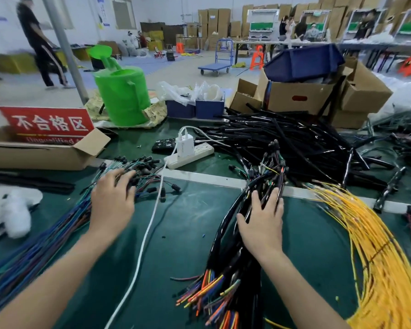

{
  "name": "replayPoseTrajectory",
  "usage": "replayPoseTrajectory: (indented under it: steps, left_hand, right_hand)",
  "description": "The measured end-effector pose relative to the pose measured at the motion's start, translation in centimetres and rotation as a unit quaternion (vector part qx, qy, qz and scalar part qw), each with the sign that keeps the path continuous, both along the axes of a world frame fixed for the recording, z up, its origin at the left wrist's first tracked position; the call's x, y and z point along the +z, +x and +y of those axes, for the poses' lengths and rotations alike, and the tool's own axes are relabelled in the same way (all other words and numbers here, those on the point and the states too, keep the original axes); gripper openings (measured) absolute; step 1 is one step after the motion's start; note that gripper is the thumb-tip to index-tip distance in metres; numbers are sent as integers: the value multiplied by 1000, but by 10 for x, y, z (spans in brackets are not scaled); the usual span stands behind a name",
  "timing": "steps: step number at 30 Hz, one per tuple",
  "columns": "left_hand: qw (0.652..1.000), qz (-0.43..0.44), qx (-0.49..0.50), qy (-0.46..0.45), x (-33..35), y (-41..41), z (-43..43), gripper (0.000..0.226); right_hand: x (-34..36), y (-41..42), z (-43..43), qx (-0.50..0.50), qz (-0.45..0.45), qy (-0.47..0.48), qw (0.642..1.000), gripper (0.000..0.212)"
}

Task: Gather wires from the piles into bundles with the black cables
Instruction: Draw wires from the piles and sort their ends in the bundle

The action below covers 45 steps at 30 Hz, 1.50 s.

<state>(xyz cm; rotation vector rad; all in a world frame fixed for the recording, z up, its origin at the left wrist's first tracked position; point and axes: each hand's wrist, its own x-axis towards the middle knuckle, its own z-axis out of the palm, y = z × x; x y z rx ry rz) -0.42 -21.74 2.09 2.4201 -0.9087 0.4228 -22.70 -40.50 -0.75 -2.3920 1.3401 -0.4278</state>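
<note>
Wires (147, 180) — left hand (112, 200) grips

- Glossy, smooth plastic sheathing on black cables (294, 143)
- Smooth plastic insulation on yellow wires (377, 245) and coloured wires (33, 257)
- Matt green covering on tabletop (195, 222)
- Shiny plastic watering can (124, 96)
- Matt brown cardboard box (294, 98)
</note>
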Motion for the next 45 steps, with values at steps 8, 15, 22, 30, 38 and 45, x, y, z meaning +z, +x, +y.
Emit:
replayPoseTrajectory:
  steps: [8, 15, 22, 30, 38, 45]
  left_hand:
    - [986, 17, 25, 164, -35, 55, -31, 40]
    - [990, 115, -61, -60, 8, 61, -50, 5]
    - [934, 67, -36, -348, 174, 77, -55, 15]
    - [909, 80, -409, 12, 122, -94, -85, 45]
    - [881, 236, -404, 66, 40, -88, -57, 39]
    - [850, 341, -397, 57, 18, -60, -5, 19]
  right_hand:
    - [6, 11, 10, 30, -139, -5, 990, 53]
    - [-7, 4, 8, 48, -48, -27, 997, 50]
    - [-11, 3, 7, 52, -10, -50, 997, 49]
    - [42, -1, 45, 147, -362, 248, 886, 95]
    - [66, -67, 16, -50, -575, 362, 732, 38]
    - [69, -86, -27, -85, -602, 410, 680, 32]
